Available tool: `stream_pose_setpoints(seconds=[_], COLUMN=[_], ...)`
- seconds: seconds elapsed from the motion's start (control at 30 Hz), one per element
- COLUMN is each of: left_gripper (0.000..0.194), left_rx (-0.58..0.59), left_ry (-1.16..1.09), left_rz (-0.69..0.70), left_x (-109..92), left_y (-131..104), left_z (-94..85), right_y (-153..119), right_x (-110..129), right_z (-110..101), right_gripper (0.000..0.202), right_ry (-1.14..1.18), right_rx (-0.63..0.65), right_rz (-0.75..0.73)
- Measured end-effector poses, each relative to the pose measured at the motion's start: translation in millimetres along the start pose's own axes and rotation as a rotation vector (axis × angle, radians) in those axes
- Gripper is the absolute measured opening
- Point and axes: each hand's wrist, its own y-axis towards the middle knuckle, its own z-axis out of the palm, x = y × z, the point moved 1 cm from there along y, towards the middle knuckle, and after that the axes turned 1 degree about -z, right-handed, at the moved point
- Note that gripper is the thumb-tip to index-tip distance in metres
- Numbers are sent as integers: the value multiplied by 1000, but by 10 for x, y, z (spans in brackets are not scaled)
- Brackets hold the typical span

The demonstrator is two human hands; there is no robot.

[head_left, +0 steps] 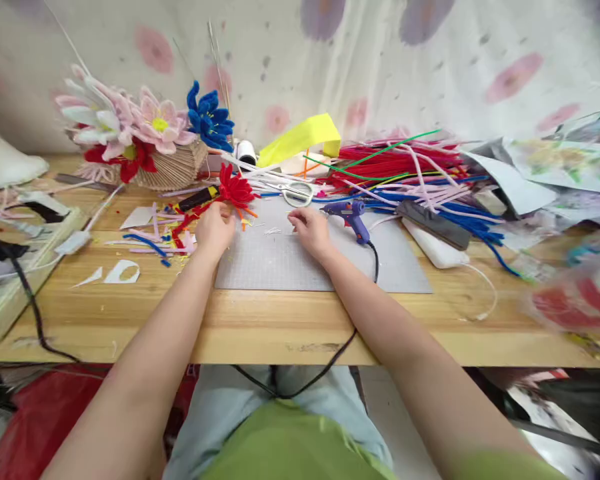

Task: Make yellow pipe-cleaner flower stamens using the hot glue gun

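Note the green shirt [290,447] at closest range, short of the wooden workbench [260,320]. Locate the red chenille flower [236,189] at the back left corner of the gray cutting mat [280,267], just beyond the left hand [216,230]. Observe left fingers curled close to the flower; cannot tell whether clamped on its stem or merely beside it. Observe the right hand [310,230] over the mat, fingers bent inward; cannot tell whether pressed together or gripping anything. Find fine white strands [273,231] lying loose between both hands.

Caution: watch the purple hot-glue gun [349,215] just beside the right hand. Treat as hot, heat state not visible; avoid burns through drift of the knuckles toward the nozzle [327,210]. Trace the black cord [377,263] under the right forearm [395,313], over the bench edge and across the lap [200,413]; prevent a dragged gun by not snagging the cord during arm movement. Check the utility knife [199,198], lying against chenille scraps [145,245] beyond the left hand, for an exposed blade; avoid cuts from blind reaching. Keep petals away from the nozzle to prevent scorching
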Motion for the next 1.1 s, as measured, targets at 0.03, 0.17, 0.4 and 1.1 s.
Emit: stream_pose_setpoints(seconds=[0.03, 0.17, 0.4, 1.1], left_gripper=[31, 35, 39, 35], left_rx=[34, 110, 13, 412], left_ry=[24, 45, -185, -503], left_rz=[-9, -51, -60, 447], left_x=[-48, -190, -127, -265], left_y=[23, 95, 12, -468], left_z=[19, 102, 82, 248], right_y=[5, 1, -36, -78], right_x=[-10, -22, 31, 45], right_z=[-6, -30, -104, -7], right_gripper=[12, 14, 15, 63], right_ry=[4, 29, 21, 391], right_rx=[-6, -31, -114, 458], right_rz=[12, 33, 64, 92])
